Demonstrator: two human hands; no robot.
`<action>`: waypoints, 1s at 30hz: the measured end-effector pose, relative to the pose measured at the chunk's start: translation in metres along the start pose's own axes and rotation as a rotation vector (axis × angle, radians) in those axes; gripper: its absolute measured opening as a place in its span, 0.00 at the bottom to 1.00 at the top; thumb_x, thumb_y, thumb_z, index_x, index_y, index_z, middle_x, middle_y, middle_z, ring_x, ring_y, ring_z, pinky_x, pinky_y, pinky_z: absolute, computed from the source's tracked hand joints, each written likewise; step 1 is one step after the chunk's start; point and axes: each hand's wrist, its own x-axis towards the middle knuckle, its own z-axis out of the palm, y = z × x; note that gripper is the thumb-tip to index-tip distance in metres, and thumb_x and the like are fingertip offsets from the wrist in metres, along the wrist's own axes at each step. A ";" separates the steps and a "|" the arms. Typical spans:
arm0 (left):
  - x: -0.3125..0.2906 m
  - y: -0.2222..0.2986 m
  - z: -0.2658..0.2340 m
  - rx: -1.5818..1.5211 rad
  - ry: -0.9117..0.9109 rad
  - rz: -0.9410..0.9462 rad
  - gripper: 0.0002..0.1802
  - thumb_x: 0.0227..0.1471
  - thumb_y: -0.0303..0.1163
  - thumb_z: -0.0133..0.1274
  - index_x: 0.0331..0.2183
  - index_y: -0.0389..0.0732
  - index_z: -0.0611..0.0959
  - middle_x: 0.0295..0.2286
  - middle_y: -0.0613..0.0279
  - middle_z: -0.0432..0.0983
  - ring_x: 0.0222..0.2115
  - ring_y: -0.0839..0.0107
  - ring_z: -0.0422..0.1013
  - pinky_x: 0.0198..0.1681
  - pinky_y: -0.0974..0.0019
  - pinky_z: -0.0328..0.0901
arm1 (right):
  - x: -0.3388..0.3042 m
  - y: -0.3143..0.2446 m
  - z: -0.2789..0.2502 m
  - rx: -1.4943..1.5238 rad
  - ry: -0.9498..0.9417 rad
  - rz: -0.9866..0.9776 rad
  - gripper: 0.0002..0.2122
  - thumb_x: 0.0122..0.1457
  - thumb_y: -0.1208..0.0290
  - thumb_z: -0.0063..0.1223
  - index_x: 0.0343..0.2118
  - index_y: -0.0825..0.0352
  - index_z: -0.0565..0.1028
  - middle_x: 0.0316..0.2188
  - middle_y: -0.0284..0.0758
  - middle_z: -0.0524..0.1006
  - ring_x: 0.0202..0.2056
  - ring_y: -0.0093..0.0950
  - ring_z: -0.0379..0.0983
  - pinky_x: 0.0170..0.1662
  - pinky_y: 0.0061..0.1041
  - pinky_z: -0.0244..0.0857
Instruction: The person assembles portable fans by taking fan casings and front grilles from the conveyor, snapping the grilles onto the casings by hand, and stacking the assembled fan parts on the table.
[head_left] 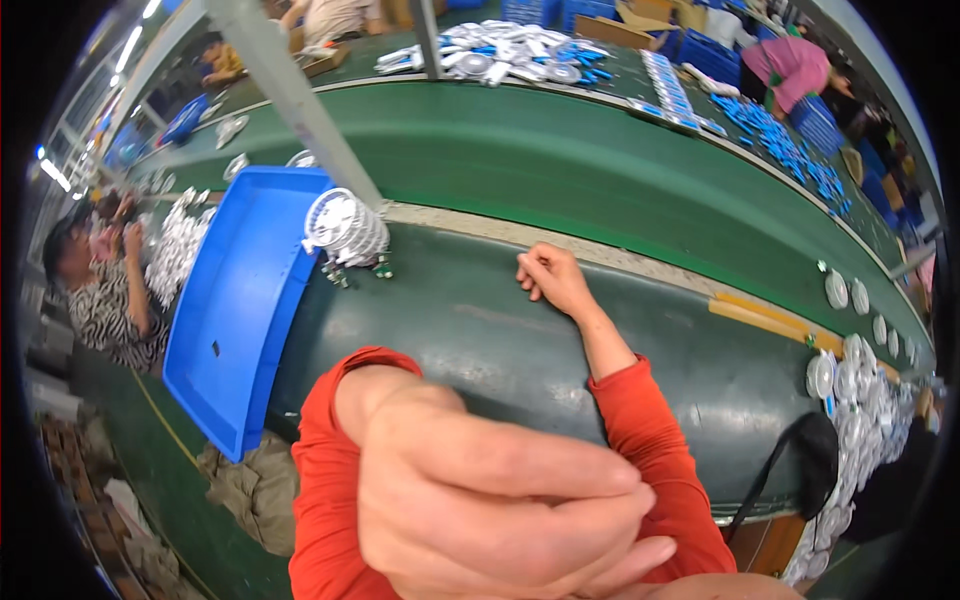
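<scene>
My left hand (490,490) is raised close in front of me, large and slightly blurred. Its fingers are bent and pressed together, the thumb lies below them, and no object shows in them. On the far side of the dark green work surface (470,330), my right hand (556,280) rests with loosely curled, closed fingers and nothing visible in it. A stack of round white plastic parts (347,228) stands beyond the blue tray, left of my right hand. Small green circuit boards (383,268) with wires lie at its foot.
At left, a large blue tray (185,350) holds one small dark piece. Many round white parts (850,420) are heaped at right, beside a black strapped item (805,455). A metal post (300,110) rises behind the stack. Beyond runs a green conveyor (600,150); other people sit around.
</scene>
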 end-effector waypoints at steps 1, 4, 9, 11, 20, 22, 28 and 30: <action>0.000 0.000 0.005 -0.008 0.042 -0.008 0.05 0.33 0.26 0.60 0.22 0.42 0.85 0.24 0.63 0.78 0.24 0.69 0.74 0.28 0.74 0.71 | 0.000 0.000 -0.001 0.016 -0.002 0.006 0.11 0.61 0.67 0.50 0.25 0.68 0.70 0.22 0.32 0.75 0.22 0.17 0.71 0.20 0.16 0.65; 0.004 0.004 0.016 -0.203 -0.059 -0.172 0.05 0.33 0.26 0.59 0.22 0.39 0.85 0.24 0.61 0.77 0.24 0.69 0.74 0.30 0.72 0.72 | 0.000 0.001 -0.004 0.023 0.001 -0.007 0.11 0.61 0.68 0.49 0.24 0.68 0.70 0.22 0.32 0.75 0.21 0.16 0.70 0.19 0.16 0.65; 0.001 -0.005 0.022 -0.292 0.069 -0.080 0.06 0.33 0.24 0.57 0.22 0.38 0.84 0.25 0.53 0.78 0.25 0.67 0.75 0.30 0.72 0.72 | -0.003 0.002 -0.008 0.004 0.021 -0.022 0.11 0.61 0.68 0.49 0.24 0.68 0.70 0.21 0.31 0.74 0.21 0.16 0.70 0.19 0.16 0.65; -0.026 0.012 0.022 -0.207 0.128 -0.150 0.06 0.51 0.28 0.51 0.29 0.45 0.84 0.28 0.66 0.79 0.32 0.71 0.75 0.36 0.70 0.70 | -0.005 -0.003 -0.004 0.038 0.008 -0.007 0.12 0.61 0.67 0.49 0.24 0.67 0.70 0.21 0.31 0.74 0.21 0.16 0.69 0.19 0.16 0.64; -0.040 0.031 0.051 -0.992 0.353 -0.375 0.11 0.59 0.32 0.45 0.45 0.48 0.75 0.33 0.57 0.79 0.33 0.58 0.76 0.34 0.63 0.73 | -0.007 -0.004 -0.002 0.044 -0.008 -0.043 0.11 0.61 0.68 0.49 0.24 0.67 0.70 0.21 0.30 0.74 0.20 0.15 0.69 0.18 0.15 0.64; -0.035 0.034 0.058 -0.992 0.251 -0.380 0.10 0.58 0.31 0.45 0.43 0.46 0.74 0.34 0.51 0.78 0.32 0.52 0.76 0.34 0.57 0.73 | -0.007 -0.003 -0.004 0.008 0.005 -0.020 0.11 0.61 0.68 0.49 0.24 0.67 0.70 0.21 0.30 0.74 0.20 0.15 0.69 0.18 0.15 0.64; -0.033 0.037 0.069 -0.608 0.189 -0.591 0.39 0.37 0.15 0.55 0.54 0.36 0.63 0.33 0.46 0.78 0.34 0.56 0.77 0.38 0.54 0.71 | -0.007 -0.002 -0.008 0.010 0.021 -0.041 0.11 0.62 0.68 0.49 0.24 0.67 0.70 0.21 0.31 0.74 0.19 0.15 0.69 0.18 0.14 0.63; -0.036 0.045 0.074 -0.609 0.243 -0.605 0.38 0.37 0.15 0.55 0.53 0.34 0.64 0.32 0.48 0.78 0.33 0.57 0.77 0.37 0.55 0.72 | -0.006 -0.002 -0.004 0.023 -0.002 -0.018 0.11 0.62 0.68 0.49 0.24 0.67 0.70 0.21 0.30 0.74 0.20 0.15 0.68 0.19 0.14 0.63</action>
